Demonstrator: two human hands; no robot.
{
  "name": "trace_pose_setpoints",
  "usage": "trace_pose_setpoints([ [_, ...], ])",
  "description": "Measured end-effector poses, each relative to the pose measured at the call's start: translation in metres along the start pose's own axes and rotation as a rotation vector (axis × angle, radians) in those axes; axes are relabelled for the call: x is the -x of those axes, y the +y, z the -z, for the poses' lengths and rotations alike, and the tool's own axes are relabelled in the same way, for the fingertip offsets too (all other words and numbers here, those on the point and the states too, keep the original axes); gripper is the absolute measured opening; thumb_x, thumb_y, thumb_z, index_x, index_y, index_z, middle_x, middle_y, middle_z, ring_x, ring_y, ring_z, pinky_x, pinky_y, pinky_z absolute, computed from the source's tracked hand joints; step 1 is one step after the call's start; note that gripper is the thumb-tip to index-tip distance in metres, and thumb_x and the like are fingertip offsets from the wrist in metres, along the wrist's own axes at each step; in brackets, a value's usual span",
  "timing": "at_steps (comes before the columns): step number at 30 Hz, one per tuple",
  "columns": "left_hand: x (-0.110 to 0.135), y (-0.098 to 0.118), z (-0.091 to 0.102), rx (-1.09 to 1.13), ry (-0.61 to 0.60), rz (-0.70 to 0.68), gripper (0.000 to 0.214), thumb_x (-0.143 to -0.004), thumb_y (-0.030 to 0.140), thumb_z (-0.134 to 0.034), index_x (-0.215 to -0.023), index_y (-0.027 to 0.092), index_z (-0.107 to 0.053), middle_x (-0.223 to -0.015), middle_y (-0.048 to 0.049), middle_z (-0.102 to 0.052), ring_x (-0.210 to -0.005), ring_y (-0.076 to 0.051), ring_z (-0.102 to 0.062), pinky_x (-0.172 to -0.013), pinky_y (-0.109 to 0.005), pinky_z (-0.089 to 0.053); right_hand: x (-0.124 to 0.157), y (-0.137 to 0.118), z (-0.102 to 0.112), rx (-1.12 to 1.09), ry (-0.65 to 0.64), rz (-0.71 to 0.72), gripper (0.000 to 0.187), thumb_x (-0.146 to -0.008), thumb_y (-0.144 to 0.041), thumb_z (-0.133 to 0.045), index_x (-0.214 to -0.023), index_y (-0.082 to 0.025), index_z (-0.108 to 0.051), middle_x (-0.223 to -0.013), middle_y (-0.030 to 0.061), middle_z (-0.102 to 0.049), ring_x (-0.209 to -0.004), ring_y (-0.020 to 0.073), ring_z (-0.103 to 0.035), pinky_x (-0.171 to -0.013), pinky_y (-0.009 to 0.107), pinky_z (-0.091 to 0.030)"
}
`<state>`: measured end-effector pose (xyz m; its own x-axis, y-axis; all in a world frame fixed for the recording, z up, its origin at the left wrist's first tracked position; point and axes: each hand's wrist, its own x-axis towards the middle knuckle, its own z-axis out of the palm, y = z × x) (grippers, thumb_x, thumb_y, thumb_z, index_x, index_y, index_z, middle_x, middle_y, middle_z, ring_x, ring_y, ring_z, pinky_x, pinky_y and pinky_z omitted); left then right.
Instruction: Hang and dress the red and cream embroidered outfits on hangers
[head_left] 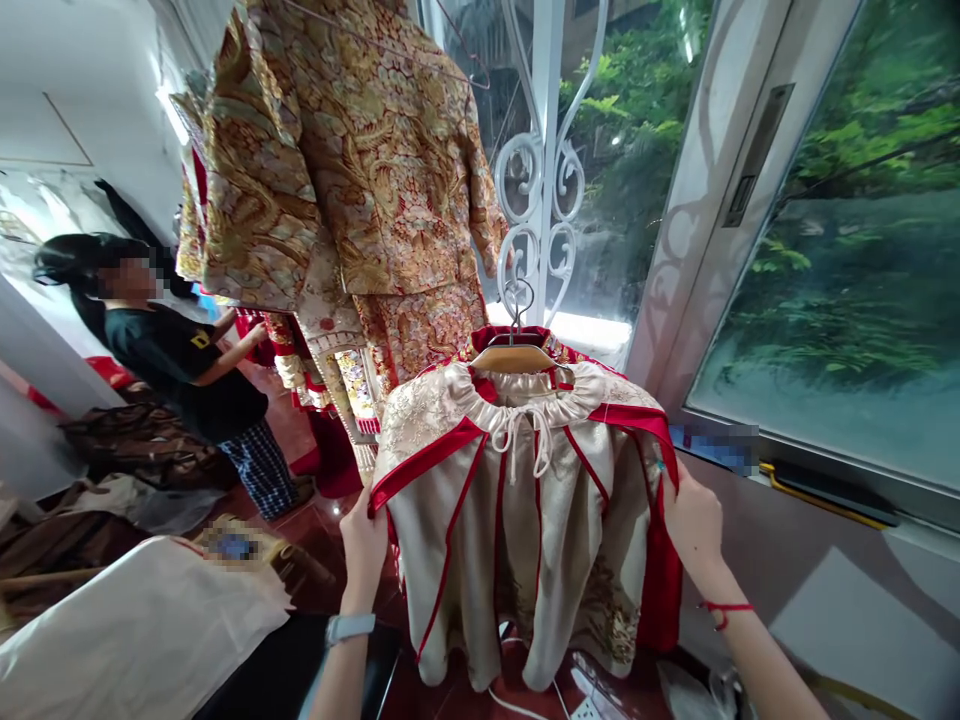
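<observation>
A cream and red garment (480, 520) with a gathered, tied neck hangs in front of me on a hanger (517, 352) with a metal hook. My left hand (364, 540) pinches its red-trimmed edge at the left side. On the other side, my right hand (691, 510) grips the red edge near the shoulder. Between my hands the cloth is spread wide, with red piping running down its panels. Gold embroidery shows at the lower right hem. Part of a red garment shows behind it on the same hanging spot.
A gold brocade jacket (405, 160) hangs just behind, beside a window (840, 260) with white scrolled ironwork (541, 180). At the left a person in a black shirt (180, 360) handles red garments. White cloth (142, 620) lies at lower left; a power strip (585, 708) is on the floor.
</observation>
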<state>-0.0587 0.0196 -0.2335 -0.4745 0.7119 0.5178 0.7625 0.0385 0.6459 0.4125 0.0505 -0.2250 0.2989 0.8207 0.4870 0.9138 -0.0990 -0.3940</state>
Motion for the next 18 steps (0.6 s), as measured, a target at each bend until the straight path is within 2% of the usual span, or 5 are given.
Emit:
trace_pose_setpoints([
  [3,0.003,0.022,0.003,0.038,0.093,-0.032,0.052,-0.076,0.026,-0.052,-0.126,0.013,-0.059,-0.1,-0.0132,-0.071,-0.089,-0.029,-0.067,-0.08,-0.039,-0.054,-0.007,-0.004,0.005,-0.206,0.062,0.007,0.051,-0.098,-0.036,-0.032,-0.142,-0.015,-0.047,-0.087,0.0146,-0.071,-0.073,0.0274,-0.066,-0.065,0.036,-0.048],
  [7,0.009,0.11,-0.001,0.084,0.328,-0.366,0.064,-0.075,0.02,-0.057,-0.138,0.017,-0.044,-0.131,-0.0152,-0.055,-0.125,-0.03,-0.05,-0.106,-0.047,-0.042,-0.04,-0.012,0.027,-0.45,0.228,0.147,0.056,-0.091,-0.037,-0.046,-0.146,-0.023,-0.041,-0.117,0.0111,-0.061,-0.098,0.0243,-0.062,-0.086,0.038,-0.051],
  [10,0.001,0.198,-0.02,0.099,0.018,-0.736,0.052,-0.082,0.011,-0.049,-0.133,0.022,-0.049,-0.133,-0.0108,-0.056,-0.132,-0.025,-0.045,-0.112,-0.046,-0.038,-0.061,-0.024,0.045,-0.36,0.192,0.221,0.053,-0.088,-0.029,-0.049,-0.141,-0.024,-0.048,-0.105,0.0085,-0.058,-0.093,0.0239,-0.06,-0.085,0.038,-0.051],
  [13,-0.019,0.267,-0.052,-0.028,-0.168,-1.0,0.049,-0.087,0.017,-0.049,-0.136,0.022,-0.047,-0.144,-0.0106,-0.048,-0.141,-0.028,-0.032,-0.117,-0.051,-0.027,-0.071,-0.034,0.051,-0.235,0.117,0.246,0.057,-0.087,-0.019,-0.046,-0.143,-0.024,-0.045,-0.102,0.0084,-0.061,-0.094,0.0253,-0.06,-0.082,0.036,-0.05],
  [18,-0.049,0.304,-0.088,-0.17,-0.184,-1.086,0.046,-0.094,0.018,-0.043,-0.138,0.024,-0.048,-0.131,-0.0092,-0.06,-0.126,-0.024,-0.048,-0.116,-0.048,-0.025,-0.074,-0.03,0.048,-0.143,0.029,0.264,0.061,-0.086,-0.01,-0.04,-0.145,-0.021,-0.044,-0.106,0.0098,-0.068,-0.087,0.0249,-0.065,-0.074,0.034,-0.052],
])
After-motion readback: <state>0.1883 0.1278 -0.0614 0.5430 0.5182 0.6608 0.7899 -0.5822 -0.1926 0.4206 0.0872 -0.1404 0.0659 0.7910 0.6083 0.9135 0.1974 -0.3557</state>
